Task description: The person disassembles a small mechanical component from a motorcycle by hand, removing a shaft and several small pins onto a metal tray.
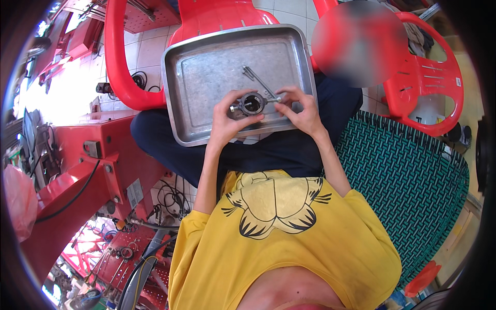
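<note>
My left hand (pixel 227 119) is closed around a dark, round metal clamp-like part (pixel 246 110) with an open ring in its middle. A bolt end sticks out on its left side, by my thumb and fingers. At the right side of the part, my right hand (pixel 304 112) pinches a short silver bolt (pixel 274 100) between thumb and forefinger. Whether its tip sits in the part is too small to tell. Both hands are above the near right portion of a shallow metal tray (pixel 206 77). Several long thin bolts (pixel 258 78) lie in the tray, just beyond my hands.
The tray rests over my lap and against a red plastic chair (pixel 219 15). Another red chair (pixel 426 77) stands at the far right. To my right is a green woven seat (pixel 403 181). Red machinery (pixel 108 150) and black cables (pixel 173 199) are at my left.
</note>
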A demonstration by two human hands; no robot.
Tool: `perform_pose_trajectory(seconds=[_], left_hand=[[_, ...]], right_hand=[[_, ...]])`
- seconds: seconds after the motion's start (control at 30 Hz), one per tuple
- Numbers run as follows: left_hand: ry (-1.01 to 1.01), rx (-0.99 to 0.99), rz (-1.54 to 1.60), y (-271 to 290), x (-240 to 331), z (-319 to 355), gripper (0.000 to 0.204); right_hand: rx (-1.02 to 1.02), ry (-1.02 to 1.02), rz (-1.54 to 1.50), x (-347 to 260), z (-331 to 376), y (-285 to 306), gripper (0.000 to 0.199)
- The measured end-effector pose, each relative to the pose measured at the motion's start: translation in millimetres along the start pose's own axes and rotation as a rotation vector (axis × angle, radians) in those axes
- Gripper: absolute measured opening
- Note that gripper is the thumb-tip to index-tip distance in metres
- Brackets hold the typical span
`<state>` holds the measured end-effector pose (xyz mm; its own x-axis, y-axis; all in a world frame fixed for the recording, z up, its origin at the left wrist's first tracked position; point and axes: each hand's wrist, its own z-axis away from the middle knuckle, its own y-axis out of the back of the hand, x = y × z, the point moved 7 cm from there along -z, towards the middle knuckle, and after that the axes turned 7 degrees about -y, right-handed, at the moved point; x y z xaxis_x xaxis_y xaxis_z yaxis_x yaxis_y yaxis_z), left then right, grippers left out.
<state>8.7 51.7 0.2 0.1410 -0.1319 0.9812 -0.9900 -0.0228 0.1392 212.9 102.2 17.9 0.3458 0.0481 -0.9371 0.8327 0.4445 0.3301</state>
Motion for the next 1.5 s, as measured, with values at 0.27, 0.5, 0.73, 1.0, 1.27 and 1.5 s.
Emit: perform_pose_trajectory(seconds=[0.27,0.5,0.73,1.0,1.27,1.5], left_hand=[[0.002,-0.005,-0.007,1.8,2.1,1.5,0.058],[0.042,-0.049,-0.046,2.0,0.0,1.6,0.060],[0.030,-0.047,-0.043,-3.4,-7.2,1.5,0.058],[0.022,-0.044,-0.031,-5.0,-3.5,1.4,0.058],[0.040,-0.034,0.006,-6.1,-5.2,0.6,0.059],[0.062,-0.060,-0.057,0.4,-0.5,3.0,0.061]], right_hand=[[0.028,0.043,-0.005,-0.2,0.5,-2.2,0.017],[-0.036,-0.023,-0.027,20.5,1.4,-5.8,0.035],[0.006,0.123,0.088,11.3,0.2,-1.0,0.019],[-0.040,0.033,0.027,14.0,3.1,-0.6,0.015],[0.030,0.037,0.014,18.8,3.7,1.9,0.022],[0.012,0.111,0.052,11.8,1.8,-2.4,0.024]])
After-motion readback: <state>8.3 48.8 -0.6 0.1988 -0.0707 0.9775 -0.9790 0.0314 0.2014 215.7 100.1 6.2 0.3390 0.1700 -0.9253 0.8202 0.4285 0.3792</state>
